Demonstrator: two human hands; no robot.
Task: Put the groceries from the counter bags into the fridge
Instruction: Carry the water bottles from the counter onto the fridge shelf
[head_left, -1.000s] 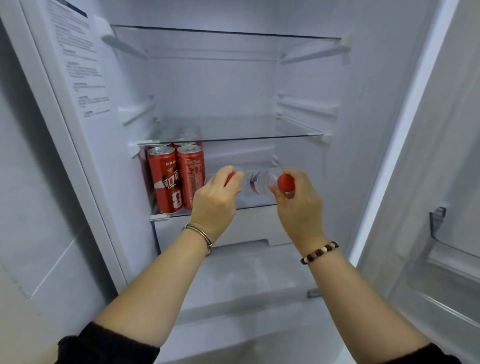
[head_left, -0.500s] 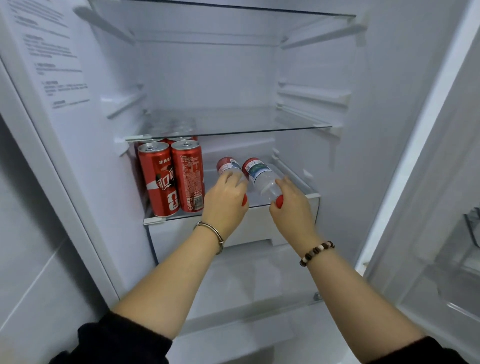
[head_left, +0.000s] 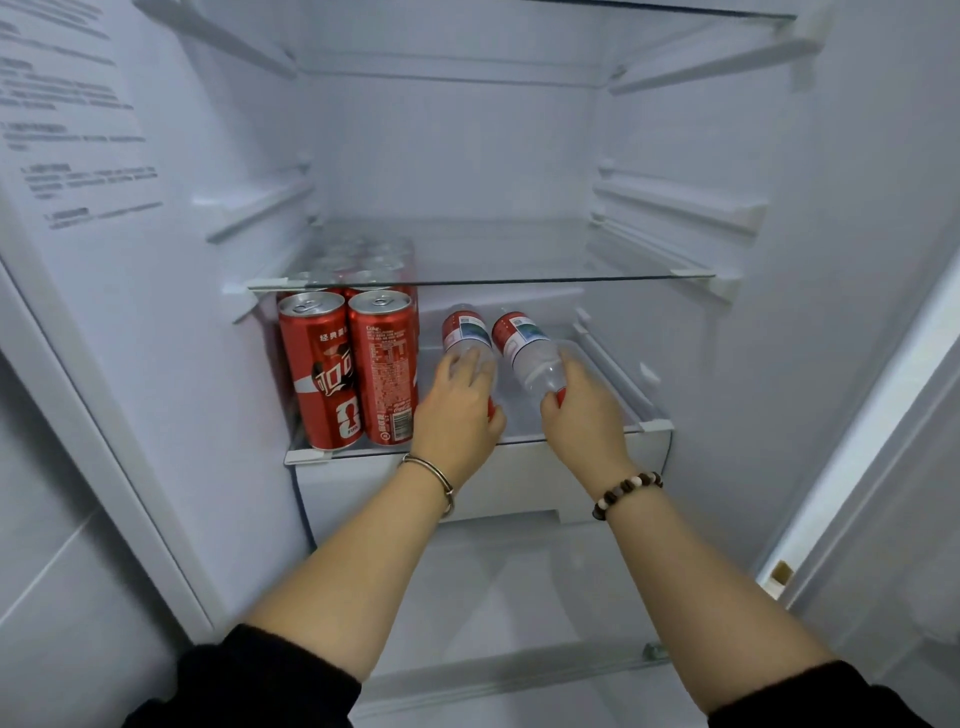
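Two small clear water bottles with red labels and red caps lie side by side on the lower glass shelf (head_left: 597, 434) of the open fridge, caps toward me. My left hand (head_left: 460, 410) grips the left bottle (head_left: 465, 332) at its cap end. My right hand (head_left: 584, 410) grips the right bottle (head_left: 530, 348) at its neck. Both bottles point toward the back of the fridge. Red cola cans (head_left: 350, 364) stand upright at the shelf's left, touching the left wall, with more cans behind them.
A bare glass shelf (head_left: 519, 280) sits just above the bottles, another higher up. A white drawer front (head_left: 519, 483) lies below the lower shelf. The fridge door (head_left: 883, 467) stands open at right. A printed sticker (head_left: 67, 130) covers the left inner wall.
Both hands have tipped the bottles from held-up to lying flat and pushed them further back onto the lower shelf. The camera has moved closer to the fridge.
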